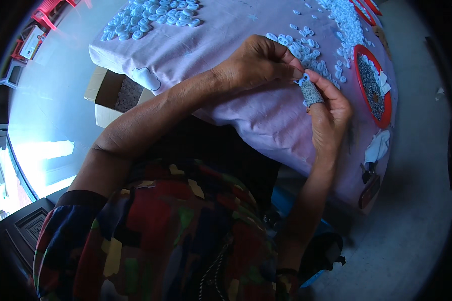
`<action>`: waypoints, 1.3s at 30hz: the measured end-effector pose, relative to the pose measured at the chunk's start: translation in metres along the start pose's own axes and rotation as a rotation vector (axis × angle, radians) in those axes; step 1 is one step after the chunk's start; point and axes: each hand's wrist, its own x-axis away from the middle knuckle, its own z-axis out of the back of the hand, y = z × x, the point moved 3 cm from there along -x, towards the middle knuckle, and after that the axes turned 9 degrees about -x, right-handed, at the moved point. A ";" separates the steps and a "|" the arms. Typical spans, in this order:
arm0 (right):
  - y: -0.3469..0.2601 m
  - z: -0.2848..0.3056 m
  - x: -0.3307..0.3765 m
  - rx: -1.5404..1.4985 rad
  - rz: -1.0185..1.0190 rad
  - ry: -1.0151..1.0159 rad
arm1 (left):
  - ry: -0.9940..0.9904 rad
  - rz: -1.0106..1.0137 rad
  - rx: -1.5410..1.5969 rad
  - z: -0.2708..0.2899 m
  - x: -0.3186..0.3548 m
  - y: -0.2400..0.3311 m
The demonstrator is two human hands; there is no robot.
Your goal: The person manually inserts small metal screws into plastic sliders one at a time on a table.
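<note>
A small pale blue plastic piece (303, 78) is pinched between the fingertips of the left hand (258, 62), right at the tip of the right hand's (331, 113) forefinger, over the near part of the cloth-covered tabletop (226, 45). The left hand is closed on that piece; the right hand is loosely curled, its forefinger sheathed in a grey, gritty-looking finger cot (312, 93), and whether it also clamps the piece cannot be told. The piece could slip from so fine a pinch, being small, smooth and hard-looking, and it would be lost among the loose blue plastic pieces (311, 52) scattered just beyond the hands, or it could roll off the cloth's near edge, where the fabric slopes down toward the lap. The cloth is a soft pale lilac fabric, lightly wrinkled, so anything dropped on it might bounce little but hide in a fold. A second heap of blue pieces (153, 15) lies well to the left of the hands, rounded and ring-like in shape. To the right of the hands a red-rimmed oval tray (386, 118) holds fine grey speckled material, which could be tipped by a careless elbow since it sits near the cloth's edge. An open cardboard box (110, 93) stands below the tabletop's left edge.
</note>
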 end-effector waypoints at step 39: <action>0.009 -0.005 0.000 0.237 0.274 -0.027 | -0.024 0.171 0.227 -0.002 -0.001 0.000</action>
